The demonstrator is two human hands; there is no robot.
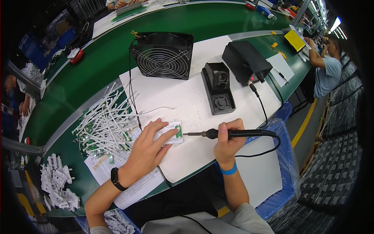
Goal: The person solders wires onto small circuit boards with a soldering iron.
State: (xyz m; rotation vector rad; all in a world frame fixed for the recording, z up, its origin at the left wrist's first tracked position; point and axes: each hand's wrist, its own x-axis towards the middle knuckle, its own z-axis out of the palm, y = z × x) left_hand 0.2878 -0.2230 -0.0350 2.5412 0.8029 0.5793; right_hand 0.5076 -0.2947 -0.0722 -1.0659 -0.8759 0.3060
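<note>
Circuit board [179, 131], small and green, sits at the right end of a white plastic piece [171, 128], flat on the pale sheet [191, 163] in front of the person. Far left, a heap of white plastic parts [58, 179] rests at the bench edge, probably there to be within easy reach. Beside it comes a big tangle of white cables [103, 130], with a printed paper [142, 189] tucked partly underneath. Now the left hand [148, 146]: forearm slanting up from below, black wristband [115, 179] on, palm down, fingers slightly spread and clamped over the white plastic piece, index fingertip at the board, thumb braced low, seemingly so nothing slides. Above stands a black fan [163, 58], its grille facing the work, likely for drawing fumes away. Across on the right, the soldering iron [241, 133] lies nearly level, its tip just beside the board's right edge; whether they touch, I cannot tell. The right hand [229, 146] has its fingers curled shut around the handle, thumb upright against it, wrist raised above a blue wristband [228, 169], a grip that looks meant for steadiness. Behind sit the black iron stand [219, 89] and the black power box [247, 60], handy for that side.
</note>
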